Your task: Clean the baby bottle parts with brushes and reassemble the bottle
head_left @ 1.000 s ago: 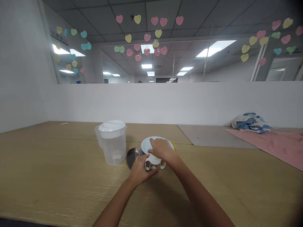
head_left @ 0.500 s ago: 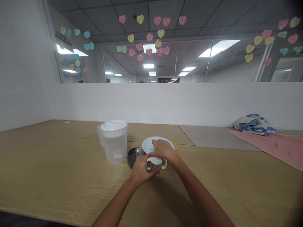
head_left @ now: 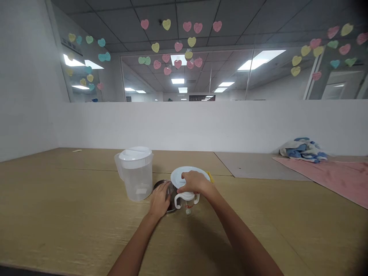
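Note:
My right hand (head_left: 193, 181) is closed on the white top of a small clear cup (head_left: 188, 203) with white handles and red print. My left hand (head_left: 160, 199) lies over a round metal dish (head_left: 172, 209), its fingers apart at a clear glass-like object inside; whether it grips that object is hard to tell. Behind my right hand is a white plate (head_left: 188, 170). To the left stands a clear pitcher (head_left: 138, 180) with a white lid and a handle on its left side.
A yellow item (head_left: 211, 176) pokes out at the plate's right edge. Farther right lie a grey sheet (head_left: 258, 166), a pink cloth (head_left: 339, 176) and a crumpled blue-and-white cloth (head_left: 304, 150). A white wall stands behind the table (head_left: 71, 214).
My left hand has let go of the small cup and moved left onto the metal dish. My right hand stays at the cup's top. The view has shifted slightly.

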Motion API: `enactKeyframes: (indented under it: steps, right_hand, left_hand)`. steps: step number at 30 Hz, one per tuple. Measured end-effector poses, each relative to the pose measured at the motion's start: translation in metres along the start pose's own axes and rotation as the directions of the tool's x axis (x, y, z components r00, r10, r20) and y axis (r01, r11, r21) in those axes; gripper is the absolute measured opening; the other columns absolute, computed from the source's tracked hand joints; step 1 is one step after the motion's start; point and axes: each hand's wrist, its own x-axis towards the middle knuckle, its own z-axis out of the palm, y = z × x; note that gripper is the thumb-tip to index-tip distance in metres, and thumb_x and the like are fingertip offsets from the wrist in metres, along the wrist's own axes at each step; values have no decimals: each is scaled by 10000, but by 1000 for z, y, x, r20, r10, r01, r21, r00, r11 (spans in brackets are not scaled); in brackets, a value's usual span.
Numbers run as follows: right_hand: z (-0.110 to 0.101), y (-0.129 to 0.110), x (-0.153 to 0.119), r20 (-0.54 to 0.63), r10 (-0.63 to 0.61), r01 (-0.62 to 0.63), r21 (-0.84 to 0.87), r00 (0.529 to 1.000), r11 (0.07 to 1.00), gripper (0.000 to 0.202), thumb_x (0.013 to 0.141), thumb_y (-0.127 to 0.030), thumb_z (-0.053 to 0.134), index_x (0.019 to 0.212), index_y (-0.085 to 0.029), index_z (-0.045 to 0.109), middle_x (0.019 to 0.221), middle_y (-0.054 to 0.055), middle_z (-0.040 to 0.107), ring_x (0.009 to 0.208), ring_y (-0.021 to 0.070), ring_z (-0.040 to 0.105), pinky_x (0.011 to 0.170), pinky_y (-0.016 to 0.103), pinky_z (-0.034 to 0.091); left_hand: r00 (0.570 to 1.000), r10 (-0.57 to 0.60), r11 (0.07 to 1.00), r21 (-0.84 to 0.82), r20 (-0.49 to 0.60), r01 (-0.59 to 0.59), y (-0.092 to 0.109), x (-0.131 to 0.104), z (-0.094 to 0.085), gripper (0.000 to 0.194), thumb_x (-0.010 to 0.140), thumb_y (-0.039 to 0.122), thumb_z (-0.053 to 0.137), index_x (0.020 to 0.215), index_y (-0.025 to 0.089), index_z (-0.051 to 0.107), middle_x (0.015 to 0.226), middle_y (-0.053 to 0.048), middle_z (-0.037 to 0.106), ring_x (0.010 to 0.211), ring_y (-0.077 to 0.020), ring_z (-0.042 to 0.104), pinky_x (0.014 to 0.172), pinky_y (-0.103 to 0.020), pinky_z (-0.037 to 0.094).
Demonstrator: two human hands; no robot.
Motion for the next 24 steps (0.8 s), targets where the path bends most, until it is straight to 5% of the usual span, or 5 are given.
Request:
enactKeyframes:
  steps: [7,12,15,19,24]
  right_hand:
    - [0,-3,0,-33,4,-7,-73,999,997,446,668,-529,600,947,-181,623,935,95,657,848,260,616,594,282,406]
    - [2,-7,-2,-121,-2,-6,-66,993,998,487,712,-532,590,1013,-149,594,945,130,649,879,285,606,656,320,426]
    - [3,-9,-3,-256,-175,195,57,951,979,494,723,-436,621,1130,-172,529,1066,113,617,954,262,579,716,315,431]
    - [4,-11,-3,-305,-499,573,241,811,783,510,731,-264,614,1217,-274,464,1187,21,562,1037,190,534,796,264,419]
    - [1,-5,-1,-364,-445,536,204,818,819,573,718,-162,589,1255,-299,446,1144,38,522,994,186,519,806,290,410]
  left_hand:
    - [993,-96,995,-39,-68,94,4,-1,-1,407,715,155,542,1118,187,499,1059,-83,542,1016,-233,517,894,-400,423]
    - [913,-184,962,-259,-363,91,9,0,-7,434,794,324,551,1185,187,423,1114,-99,507,1057,-229,501,901,-414,431]
    - [870,-147,922,-385,-472,-53,14,-2,-8,447,799,342,566,1193,197,412,1141,-109,499,1055,-217,521,872,-383,462]
    - [847,-28,846,-464,-531,-264,23,-7,-6,402,836,294,525,1201,185,398,1177,-135,494,1082,-210,534,906,-380,456]
    - [831,9,886,-382,-556,-265,29,-8,-13,262,875,260,448,1121,174,475,1168,-128,527,1095,-205,523,924,-382,430]
